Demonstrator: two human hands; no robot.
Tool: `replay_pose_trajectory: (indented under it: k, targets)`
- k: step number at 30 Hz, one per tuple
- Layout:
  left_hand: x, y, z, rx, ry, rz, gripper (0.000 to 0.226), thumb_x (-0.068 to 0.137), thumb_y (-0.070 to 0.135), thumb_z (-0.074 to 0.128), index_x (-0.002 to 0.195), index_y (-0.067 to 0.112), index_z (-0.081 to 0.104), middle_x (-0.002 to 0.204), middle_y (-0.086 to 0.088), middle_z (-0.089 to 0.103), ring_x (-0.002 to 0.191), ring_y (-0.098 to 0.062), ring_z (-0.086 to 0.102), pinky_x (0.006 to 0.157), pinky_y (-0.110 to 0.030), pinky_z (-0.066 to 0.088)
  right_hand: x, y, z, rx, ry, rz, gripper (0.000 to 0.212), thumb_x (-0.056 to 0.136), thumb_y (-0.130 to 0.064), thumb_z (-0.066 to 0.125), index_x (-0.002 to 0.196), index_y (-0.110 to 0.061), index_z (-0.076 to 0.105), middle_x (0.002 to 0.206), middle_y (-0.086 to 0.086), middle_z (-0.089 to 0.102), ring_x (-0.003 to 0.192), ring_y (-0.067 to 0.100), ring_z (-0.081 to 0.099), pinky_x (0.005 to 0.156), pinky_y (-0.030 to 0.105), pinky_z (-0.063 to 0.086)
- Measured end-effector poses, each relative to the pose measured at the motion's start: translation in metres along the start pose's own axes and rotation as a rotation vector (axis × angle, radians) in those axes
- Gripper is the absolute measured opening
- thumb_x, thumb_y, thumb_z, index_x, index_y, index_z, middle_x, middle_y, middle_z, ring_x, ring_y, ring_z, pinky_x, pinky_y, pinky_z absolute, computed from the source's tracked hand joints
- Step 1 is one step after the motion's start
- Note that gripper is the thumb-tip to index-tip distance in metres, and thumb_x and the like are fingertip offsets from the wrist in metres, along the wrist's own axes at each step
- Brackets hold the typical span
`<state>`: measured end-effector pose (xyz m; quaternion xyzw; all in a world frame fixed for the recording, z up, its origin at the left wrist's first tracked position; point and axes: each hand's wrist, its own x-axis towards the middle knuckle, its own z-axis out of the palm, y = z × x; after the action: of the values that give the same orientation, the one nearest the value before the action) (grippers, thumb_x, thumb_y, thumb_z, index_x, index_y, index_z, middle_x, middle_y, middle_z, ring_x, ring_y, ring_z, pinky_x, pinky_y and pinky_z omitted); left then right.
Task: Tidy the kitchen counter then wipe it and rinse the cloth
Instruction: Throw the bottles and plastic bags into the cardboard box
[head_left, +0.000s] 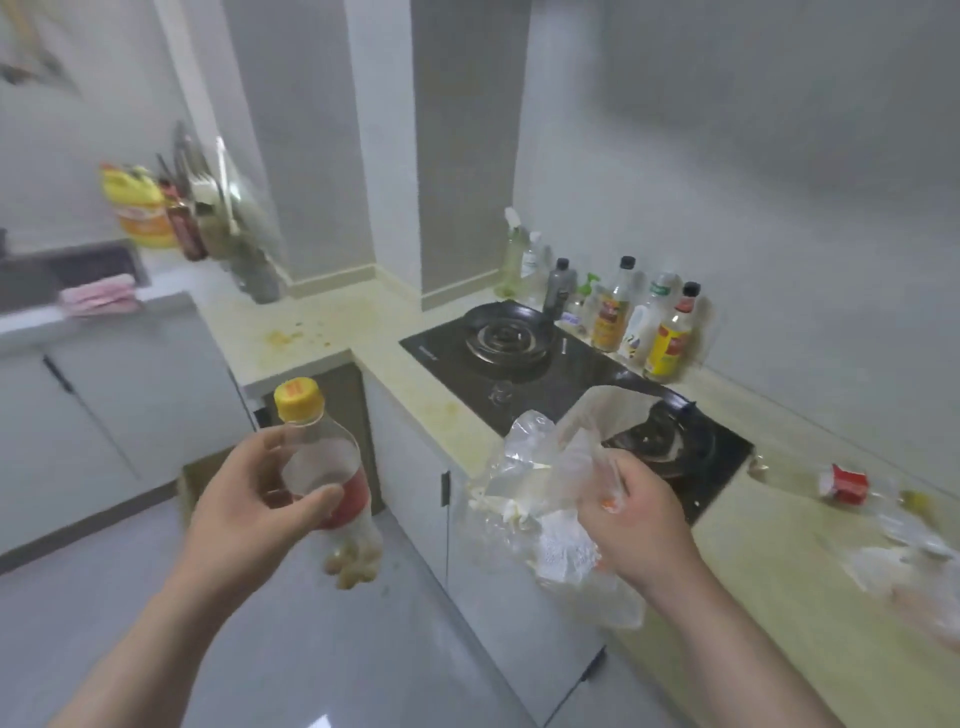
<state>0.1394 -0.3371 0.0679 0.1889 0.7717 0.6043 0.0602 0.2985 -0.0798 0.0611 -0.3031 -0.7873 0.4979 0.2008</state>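
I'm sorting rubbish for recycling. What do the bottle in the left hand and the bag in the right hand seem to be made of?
The bottle: clear glossy plastic, probably; its wall is see-through, and it carries a yellow cap. The bag: thin see-through plastic film, apparently; it crumples into creases where the right hand grips it.

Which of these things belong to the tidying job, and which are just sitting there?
In the job: yellow-capped bottle in the left hand; plastic bag in the right hand; tipped bottle on the counter; pink cloth.
Just there: sauce bottles; black pan; yellow jug.
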Motion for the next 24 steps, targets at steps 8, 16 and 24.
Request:
replay_pose_trajectory:
  k: [8, 16, 24]
  targets:
    - [-0.002, -0.042, -0.125, 0.032, 0.235, -0.070, 0.051, 0.077, 0.001, 0.073, 0.090, 0.047, 0.057, 0.085, 0.021, 0.069, 0.076, 0.009, 0.063, 0.069, -0.026, 0.052, 0.020, -0.065, 0.130, -0.036, -0.234, -0.138, 0.025, 0.081, -0.003, 0.057, 0.083, -0.027, 0.064, 0.079, -0.015, 0.066, 0.065, 0.002, 0.057, 0.055, 0.013, 0.043]
    - [0.044, -0.097, -0.261, -0.008, 0.351, -0.157, 0.051, 0.069, 0.006, 0.082, 0.097, 0.039, 0.055, 0.087, 0.023, 0.069, 0.074, 0.006, 0.064, 0.060, -0.009, 0.051, 0.040, -0.133, 0.292, -0.015, -0.372, -0.117, 0.044, 0.075, 0.003, 0.050, 0.086, -0.037, 0.064, 0.070, -0.020, 0.064, 0.052, 0.000, 0.054, 0.050, 0.027, 0.047]
    - [0.096, -0.127, -0.361, 0.001, 0.382, -0.186, 0.060, 0.041, 0.049, 0.070, 0.098, 0.043, 0.055, 0.094, 0.016, 0.068, 0.080, 0.003, 0.064, 0.076, -0.029, 0.051, 0.061, -0.185, 0.409, 0.003, -0.408, -0.129, 0.044, 0.074, 0.000, 0.051, 0.092, -0.037, 0.066, 0.080, -0.016, 0.068, 0.059, 0.005, 0.058, 0.053, 0.028, 0.049]
